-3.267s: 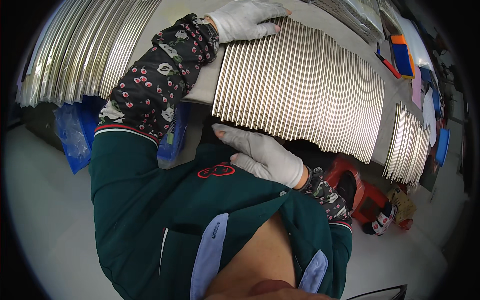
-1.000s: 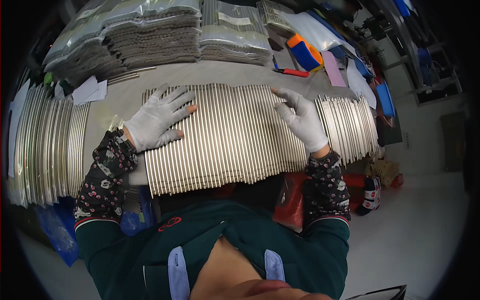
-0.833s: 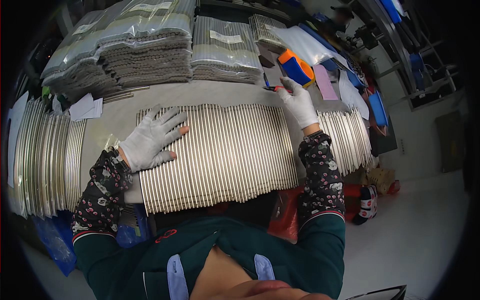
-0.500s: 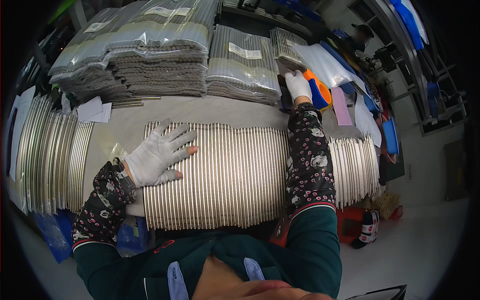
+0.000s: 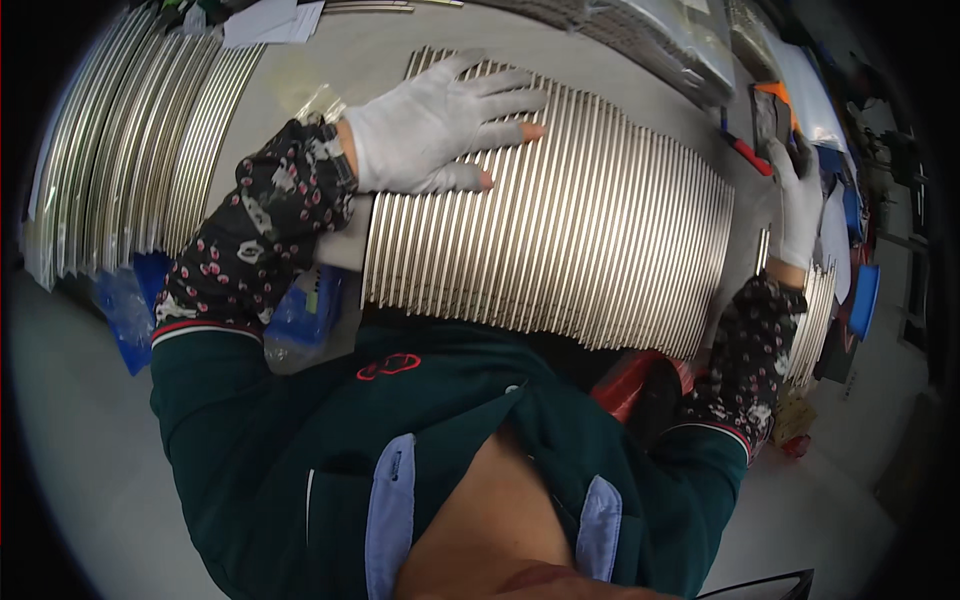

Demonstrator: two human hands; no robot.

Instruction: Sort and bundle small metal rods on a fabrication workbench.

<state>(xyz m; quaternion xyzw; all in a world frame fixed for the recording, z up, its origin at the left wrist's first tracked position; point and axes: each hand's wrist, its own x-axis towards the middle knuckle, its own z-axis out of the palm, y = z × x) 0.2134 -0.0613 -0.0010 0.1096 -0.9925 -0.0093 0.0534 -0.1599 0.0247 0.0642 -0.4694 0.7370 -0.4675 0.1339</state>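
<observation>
Left hand [image 5: 435, 125] lies flat, fingers spread, palm down on the row of thin metal strips [image 5: 560, 220], which sits side by side across the middle of the grey surface [image 5: 340, 60]. That grip is apart, pressing rather than clasping. The right hand [image 5: 797, 195] is out at the far right edge of the surface, fingers curled around a small dark object [image 5: 775, 115] beside an orange tool [image 5: 745, 150]; whether it is clamped tight I cannot tell, the view bends hard there.

To the left lies another fan of strips [image 5: 130, 150], separate from the main row. Papers [image 5: 270, 18] lie at the top edge.

The step looks like steadying the row while fetching something. My read: the next move calls for keeping the left palm firm so the strips do not slide or fan out, and a clean lift on the right without knocking the nearby strip ends.
</observation>
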